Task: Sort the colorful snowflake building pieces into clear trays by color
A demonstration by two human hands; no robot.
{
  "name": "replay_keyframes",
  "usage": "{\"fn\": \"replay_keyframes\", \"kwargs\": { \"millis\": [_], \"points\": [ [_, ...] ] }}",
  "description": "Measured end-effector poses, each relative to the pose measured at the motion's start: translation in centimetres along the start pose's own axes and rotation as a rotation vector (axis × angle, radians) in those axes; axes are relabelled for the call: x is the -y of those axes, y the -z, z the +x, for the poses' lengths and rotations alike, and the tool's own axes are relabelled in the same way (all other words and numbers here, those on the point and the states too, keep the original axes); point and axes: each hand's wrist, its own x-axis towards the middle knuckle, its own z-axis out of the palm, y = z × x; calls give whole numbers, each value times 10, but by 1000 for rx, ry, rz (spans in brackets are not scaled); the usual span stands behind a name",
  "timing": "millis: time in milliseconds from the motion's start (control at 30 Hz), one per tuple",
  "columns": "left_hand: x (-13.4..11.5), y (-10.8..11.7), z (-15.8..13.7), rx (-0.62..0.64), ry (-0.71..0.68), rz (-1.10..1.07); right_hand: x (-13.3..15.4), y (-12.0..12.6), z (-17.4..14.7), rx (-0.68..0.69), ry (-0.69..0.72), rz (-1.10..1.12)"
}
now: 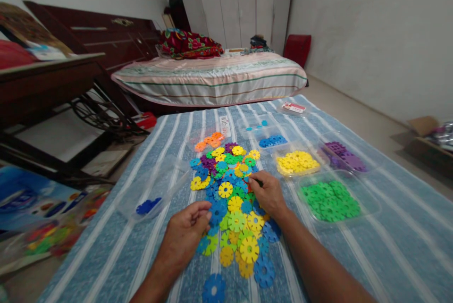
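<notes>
A pile of flower-shaped plastic discs (pixel 234 204) in blue, yellow, green, purple and orange lies on the striped cloth. At its left edge is my left hand (pixel 187 225), its fingers curled and the thumb near the index finger, beside a blue disc (pixel 217 212). Whether it grips that disc is hidden. My right hand (pixel 268 194) reaches in from the right with thumb and fingers pinched at the pile. A bit of green shows by its fingers, too small to name.
Clear plastic boxes hold sorted discs: green (pixel 331 201), yellow (pixel 297 162), purple (pixel 345 155), light blue (pixel 272 141), orange (pixel 210 141) and dark blue (pixel 148 206). A paper label (pixel 224 126) lies behind the pile. A bed (pixel 212 81) stands beyond the table.
</notes>
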Motion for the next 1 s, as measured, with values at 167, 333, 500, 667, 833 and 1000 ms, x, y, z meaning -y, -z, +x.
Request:
{"fn": "replay_keyframes", "kwargs": {
  "millis": [167, 333, 500, 667, 833, 1000],
  "points": [
    [-14, -10, 10, 11, -55, 5, 2, 0, -1, 3, -4, 6],
    [-31, -29, 31, 35, -147, -1, 1, -1, 0, -1, -8, 10],
    [-88, -64, 67, 74, -240, -222, 1, 0, -1, 6, -2, -1],
    [-137, -77, 83, 178, -341, -359, -1, 2, -4, 23, -19, 20],
    [-101, -38, 72, 179, -428, 7, -2, 4, -6, 30, -51, 19],
    [-32, 8, 40, 246, -343, 366, -4, 5, -7, 25, -38, 5]
  ]
}}
